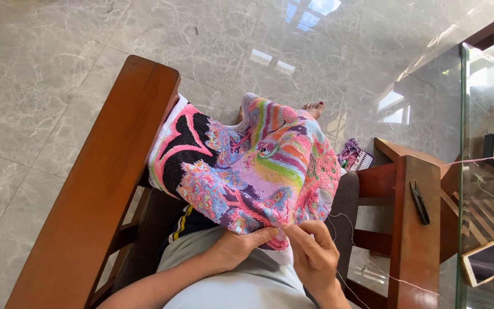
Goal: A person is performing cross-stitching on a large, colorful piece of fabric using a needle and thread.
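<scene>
- Embroidery (247, 166), multicoloured, drapes over the lap between the chair arms.
- Left hand (236, 247) pinches its near edge.
- Right hand (314, 256) pinches a thread (347, 220) just beside it.
- Snips (419, 202) lie on the right armrest (414, 252).

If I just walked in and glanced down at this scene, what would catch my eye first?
Most striking is the bright, many-coloured embroidered cloth spread over the person's lap in the middle of the view. At its near edge the left hand pinches the fabric while the right hand works beside it, a thin thread trailing off to the right. A wooden armrest frames the left side.
</scene>
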